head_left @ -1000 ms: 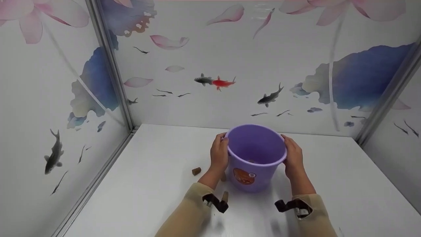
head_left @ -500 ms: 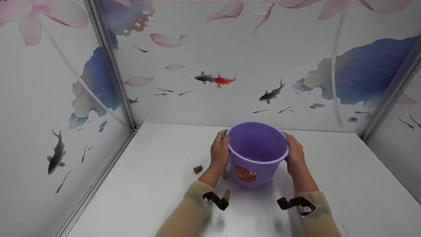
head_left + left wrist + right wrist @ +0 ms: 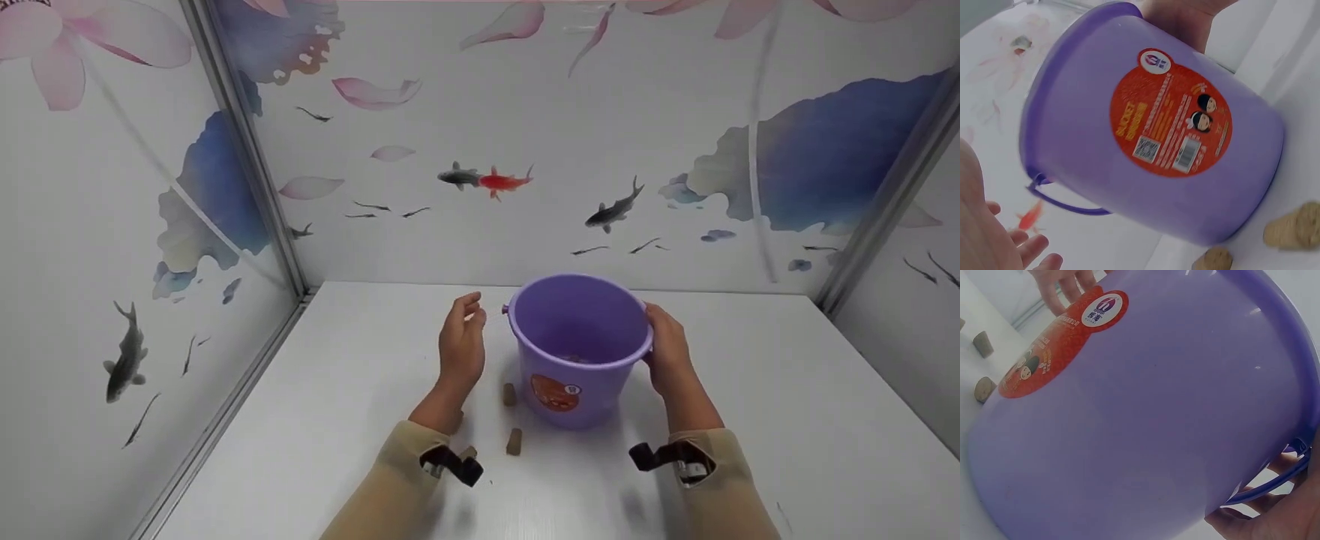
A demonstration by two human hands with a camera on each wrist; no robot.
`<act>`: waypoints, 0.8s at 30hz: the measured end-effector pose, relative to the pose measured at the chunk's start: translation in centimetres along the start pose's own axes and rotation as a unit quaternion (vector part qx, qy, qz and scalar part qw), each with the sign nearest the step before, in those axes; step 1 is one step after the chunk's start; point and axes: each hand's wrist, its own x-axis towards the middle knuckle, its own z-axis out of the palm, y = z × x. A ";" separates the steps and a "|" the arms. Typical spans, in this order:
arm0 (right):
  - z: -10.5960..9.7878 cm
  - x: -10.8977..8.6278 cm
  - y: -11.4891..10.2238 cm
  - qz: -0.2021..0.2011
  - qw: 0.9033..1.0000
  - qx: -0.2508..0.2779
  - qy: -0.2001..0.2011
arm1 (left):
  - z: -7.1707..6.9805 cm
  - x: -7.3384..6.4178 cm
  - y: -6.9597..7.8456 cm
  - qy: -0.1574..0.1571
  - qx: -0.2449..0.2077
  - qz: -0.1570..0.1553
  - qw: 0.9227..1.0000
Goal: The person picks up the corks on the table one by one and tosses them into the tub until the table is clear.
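Observation:
A purple bucket with an orange-red label stands upright on the white table. Its handle hangs down at the side in the left wrist view. My right hand grips the bucket at the right of its rim, with fingers around the handle side in the right wrist view. My left hand is off the bucket, a short gap to its left, fingers loosely extended and holding nothing. Brown cork stoppers lie near the bucket's base, and another cork is close beside it. Small brown bits inside the bucket are barely visible.
More corks lie partly hidden beneath the left wrist. White panels printed with fish and lotus flowers, such as the back panel, enclose the table at the back and both sides. Metal posts stand at the corners.
My left hand has let go of the bucket's rim and moved left, exposing corks near the base and covering others. The right hand keeps its hold; the bucket stays about where it was.

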 end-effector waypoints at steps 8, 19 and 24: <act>0.0 0.3 -0.1 0.013 1.000 0.025 0.006 | -3.0 -0.4 -0.8 -0.041 0.054 0.028 0.997; -0.1 0.4 0.1 0.021 1.000 0.022 0.006 | -5.5 -1.2 -4.0 -0.131 0.125 0.003 0.983; 0.0 0.3 0.1 0.025 0.999 0.033 0.010 | -6.4 -1.5 -5.0 -0.144 0.156 -0.019 0.977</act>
